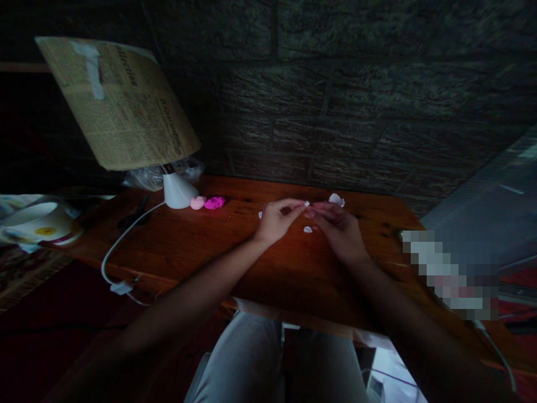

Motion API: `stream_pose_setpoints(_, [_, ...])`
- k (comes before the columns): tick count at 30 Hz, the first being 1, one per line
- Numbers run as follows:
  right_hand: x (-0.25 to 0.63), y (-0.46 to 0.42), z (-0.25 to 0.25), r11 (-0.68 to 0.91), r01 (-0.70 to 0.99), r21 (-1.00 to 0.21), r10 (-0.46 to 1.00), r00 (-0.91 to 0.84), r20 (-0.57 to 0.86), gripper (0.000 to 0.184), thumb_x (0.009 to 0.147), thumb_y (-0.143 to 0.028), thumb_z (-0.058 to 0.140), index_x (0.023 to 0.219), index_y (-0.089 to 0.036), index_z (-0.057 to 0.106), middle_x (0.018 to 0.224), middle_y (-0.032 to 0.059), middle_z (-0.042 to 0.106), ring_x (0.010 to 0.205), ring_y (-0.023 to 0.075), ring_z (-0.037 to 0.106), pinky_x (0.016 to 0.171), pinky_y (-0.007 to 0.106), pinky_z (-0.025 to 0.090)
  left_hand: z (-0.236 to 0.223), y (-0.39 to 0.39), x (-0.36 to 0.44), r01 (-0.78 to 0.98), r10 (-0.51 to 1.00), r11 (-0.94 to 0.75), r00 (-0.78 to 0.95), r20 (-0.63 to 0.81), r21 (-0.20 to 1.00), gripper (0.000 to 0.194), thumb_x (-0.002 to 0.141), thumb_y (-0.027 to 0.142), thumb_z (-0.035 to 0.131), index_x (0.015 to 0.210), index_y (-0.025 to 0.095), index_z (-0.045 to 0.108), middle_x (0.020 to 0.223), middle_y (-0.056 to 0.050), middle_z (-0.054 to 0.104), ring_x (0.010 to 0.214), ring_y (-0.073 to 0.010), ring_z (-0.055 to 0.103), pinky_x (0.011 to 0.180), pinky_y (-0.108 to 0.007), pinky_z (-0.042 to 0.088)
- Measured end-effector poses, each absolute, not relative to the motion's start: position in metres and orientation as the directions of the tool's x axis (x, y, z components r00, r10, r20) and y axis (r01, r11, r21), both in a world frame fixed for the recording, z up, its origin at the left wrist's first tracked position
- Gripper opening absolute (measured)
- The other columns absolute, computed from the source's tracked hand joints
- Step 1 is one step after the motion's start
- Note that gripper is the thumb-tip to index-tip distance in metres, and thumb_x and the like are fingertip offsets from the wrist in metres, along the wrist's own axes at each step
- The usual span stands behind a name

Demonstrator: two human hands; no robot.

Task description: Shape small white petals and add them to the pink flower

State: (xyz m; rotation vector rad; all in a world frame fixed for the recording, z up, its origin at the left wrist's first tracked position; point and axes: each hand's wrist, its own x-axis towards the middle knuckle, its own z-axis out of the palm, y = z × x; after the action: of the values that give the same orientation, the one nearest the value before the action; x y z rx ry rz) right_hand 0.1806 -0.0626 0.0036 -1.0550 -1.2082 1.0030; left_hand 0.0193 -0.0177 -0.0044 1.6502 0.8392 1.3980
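Together over the wooden surface (188,240), the left hand (274,219) and right hand (342,226) meet fingertip to fingertip — both nearly closed, pinching a small white piece (307,204) between them. Another white scrap (307,229) lies just below them, with a larger white piece (336,200) beyond the right hand — and pink (198,202) and magenta lumps (215,202) sit beside the lamp's base (178,191).

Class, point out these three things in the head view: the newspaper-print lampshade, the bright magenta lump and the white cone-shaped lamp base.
Newspaper-print lampshade (130,112): head view, middle of its side.
Bright magenta lump (215,203): head view, its middle.
White cone-shaped lamp base (177,192): head view, its front.
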Motion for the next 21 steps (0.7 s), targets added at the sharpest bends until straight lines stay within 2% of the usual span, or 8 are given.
stream_pose_setpoints(8, [0.1799,-0.0634,0.0039,0.277,-0.006,-0.961,0.956,0.099,0.275,0.043,0.071,-0.051,0.086,0.098,-0.023,0.071,0.107,0.0084,0.081,0.109,0.0267,0.074,0.095,0.042,0.058,-0.0032,-0.0177,0.0189,-0.014,0.881,-0.448,0.166,0.444,0.894,0.009,0.083,0.023,0.075,0.089,0.020,0.080,0.095,-0.006,0.080,0.088,-0.0177,0.071,0.087,-0.031,0.052])
stream_pose_setpoints(14, [0.1805,-0.0637,0.0045,0.275,-0.037,-0.961,0.960,0.063,0.272,0.045,0.070,-0.050,0.087,0.103,-0.023,0.071,0.112,0.0085,0.080,0.114,0.0267,0.072,0.103,0.046,0.055,-0.0028,-0.0174,0.0176,-0.072,0.895,-0.406,0.172,0.412,0.911,0.013,0.080,0.027,0.078,0.088,0.019,0.081,0.094,-0.006,0.080,0.088,-0.0175,0.071,0.086,-0.031,0.052])
stream_pose_setpoints(17, [0.1803,-0.0645,0.0063,0.285,-0.031,-0.958,0.958,0.046,0.284,0.045,0.072,-0.050,0.085,0.104,-0.023,0.070,0.115,0.0088,0.080,0.116,0.0264,0.071,0.105,0.046,0.053,-0.0039,-0.0151,0.0184,-0.168,0.925,-0.302,0.188,0.331,0.938,0.020,0.075,0.032,0.081,0.090,0.018,0.081,0.094,-0.007,0.080,0.085,-0.0166,0.070,0.075,-0.027,0.050])
stream_pose_setpoints(21, [0.1806,-0.0644,0.0065,0.318,-0.023,-0.948,0.948,0.026,0.318,0.043,0.074,-0.051,0.083,0.104,-0.024,0.071,0.112,0.0081,0.080,0.114,0.0260,0.072,0.101,0.044,0.055,-0.0035,-0.0120,0.0181,-0.314,0.966,-0.065,0.220,0.140,0.947,0.025,0.069,0.032,0.086,0.089,0.017,0.080,0.088,-0.005,0.078,0.079,-0.0124,0.066,0.065,-0.022,0.043])
